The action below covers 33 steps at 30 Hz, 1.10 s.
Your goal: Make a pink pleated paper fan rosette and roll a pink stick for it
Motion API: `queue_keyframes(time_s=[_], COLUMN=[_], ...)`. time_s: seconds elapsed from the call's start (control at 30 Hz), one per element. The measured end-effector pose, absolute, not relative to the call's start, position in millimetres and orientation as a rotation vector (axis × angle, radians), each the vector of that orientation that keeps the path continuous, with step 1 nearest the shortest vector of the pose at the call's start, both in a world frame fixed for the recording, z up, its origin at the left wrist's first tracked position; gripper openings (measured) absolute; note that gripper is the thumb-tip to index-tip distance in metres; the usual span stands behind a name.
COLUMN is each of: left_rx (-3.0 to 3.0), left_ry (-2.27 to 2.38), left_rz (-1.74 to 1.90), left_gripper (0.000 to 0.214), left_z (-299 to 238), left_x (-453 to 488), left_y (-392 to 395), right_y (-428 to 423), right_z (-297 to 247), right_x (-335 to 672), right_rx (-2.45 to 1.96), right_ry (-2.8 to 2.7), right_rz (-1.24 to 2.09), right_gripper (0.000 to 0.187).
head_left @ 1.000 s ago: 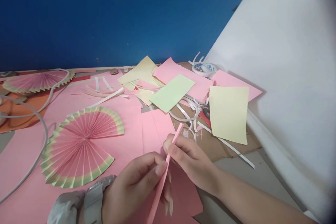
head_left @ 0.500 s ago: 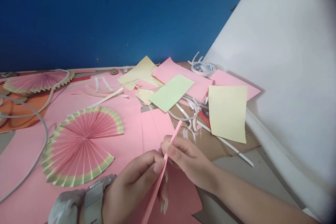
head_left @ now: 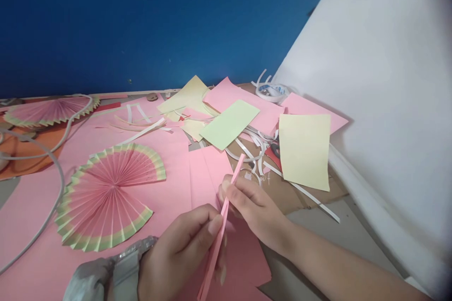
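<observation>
A narrow folded pink paper strip [head_left: 236, 172] stands on edge, running from bottom centre up and to the right. My left hand [head_left: 176, 254], with a grey watch on its wrist, pinches the strip's lower part between thumb and fingers. My right hand [head_left: 252, 207] pinches it higher up, fingers closed on the fold. Both hands hover over a creased pink sheet [head_left: 208, 169] lying flat beneath them. A pleated pink fan with green and yellow edging [head_left: 106, 193] lies to the left of my hands.
Yellow sheets [head_left: 305, 150], a light green sheet [head_left: 229, 123] and more pink paper lie scattered behind, among white paper strips [head_left: 247, 150]. A tape roll [head_left: 271, 91] sits by the white slanted board [head_left: 381, 103]. Another pleated fan [head_left: 45, 110] and white cord [head_left: 52, 197] lie at left.
Both hands have kept their pinch on the strip. The right hand has shifted slightly up and the left slightly down, so the strip's top end shows a little higher.
</observation>
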<state>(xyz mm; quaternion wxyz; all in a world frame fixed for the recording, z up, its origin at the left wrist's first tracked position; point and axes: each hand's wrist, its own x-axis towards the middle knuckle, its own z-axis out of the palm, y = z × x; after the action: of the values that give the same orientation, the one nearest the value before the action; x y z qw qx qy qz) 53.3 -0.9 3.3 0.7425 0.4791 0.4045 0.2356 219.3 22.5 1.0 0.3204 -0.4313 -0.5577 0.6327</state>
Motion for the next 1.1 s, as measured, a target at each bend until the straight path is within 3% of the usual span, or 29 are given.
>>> queue_keyframes(time_s=[0.37,1.1], left_rx=[0.941,1.369], left_ry=[0.878,0.986], left_rz=[0.546,0.597], left_gripper=[0.038,0.032], left_z=[2.8,-1.1], left_x=[49.6,50.9], left_y=[0.0,-0.3], right_y=[22.6,20.8], right_z=[2.0,8.4], right_x=[220.2,213.5], right_rx=[-1.060,-1.181], right_ry=[-1.541,-1.583], right_rz=[1.759,1.704], right_gripper=[0.041,0.033])
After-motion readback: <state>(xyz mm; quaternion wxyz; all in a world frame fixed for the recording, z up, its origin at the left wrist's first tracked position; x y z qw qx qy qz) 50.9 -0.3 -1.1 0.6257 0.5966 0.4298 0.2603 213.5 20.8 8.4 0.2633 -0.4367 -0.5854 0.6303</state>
